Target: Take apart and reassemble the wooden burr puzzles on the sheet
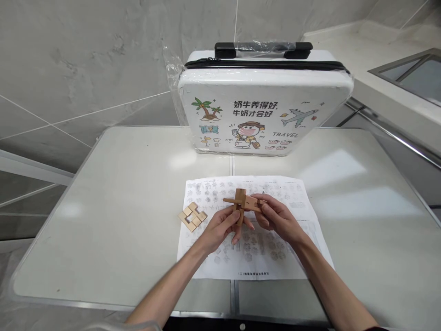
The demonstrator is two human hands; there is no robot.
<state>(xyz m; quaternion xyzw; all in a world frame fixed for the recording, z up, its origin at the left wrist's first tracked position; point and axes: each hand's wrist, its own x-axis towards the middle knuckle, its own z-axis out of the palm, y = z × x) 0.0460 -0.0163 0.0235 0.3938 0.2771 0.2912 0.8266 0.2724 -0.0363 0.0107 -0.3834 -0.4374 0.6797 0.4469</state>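
My left hand pinches the lower part of a wooden interlocking puzzle made of several crossed brown sticks. From the other side my right hand grips the puzzle's right-hand end between thumb and fingers. The puzzle is held above a printed instruction sheet, with one thin stick jutting out to the left. Fingers hide part of its lower and right sides. On the sheet's left edge, beside my left hand, lies a flat group of light wooden pieces with a gap in its middle.
A white cartoon-printed suitcase, wrapped in clear plastic, stands at the far side of the pale folding table. Behind it is a grey tiled wall. A white ledge runs along the right.
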